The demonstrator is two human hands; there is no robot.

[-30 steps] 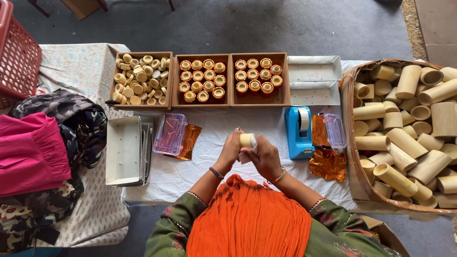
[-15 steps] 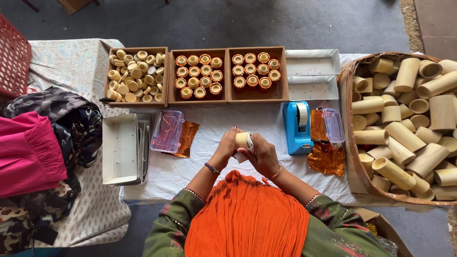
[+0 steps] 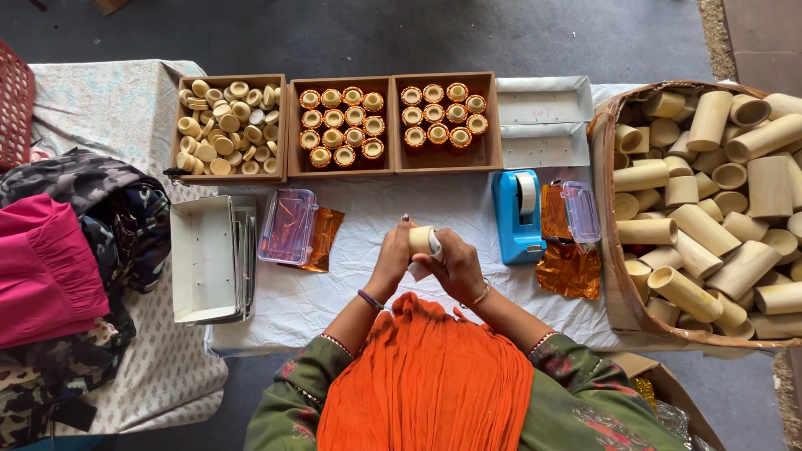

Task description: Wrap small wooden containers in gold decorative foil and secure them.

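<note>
Short pale bamboo tube (image 3: 420, 239), held upright between both my hands above the white cloth-covered tabletop (image 3: 351, 284), just in front of my orange scarf (image 3: 426, 376). My left hand (image 3: 394, 255) grasps the tube from its left side, fingers closed around it; my right hand (image 3: 455, 263) is clenched around its right side, where a strip of white tape (image 3: 434, 244) lies against the tube. Just beside my right hand stands a blue tape dispenser (image 3: 518, 213), with a clear plastic lidded box (image 3: 581, 210) and crumpled orange foil sheets (image 3: 568, 271) beyond it. To my left lie a second clear plastic box (image 3: 288, 225) and an open white cardboard box (image 3: 202, 259). Along the far edge sit three wooden trays: one of plain bamboo caps (image 3: 227, 125), two of orange-rimmed tubes (image 3: 341, 125). A large woven basket of long bamboo cylinders (image 3: 710, 209) fills the right side.
</note>
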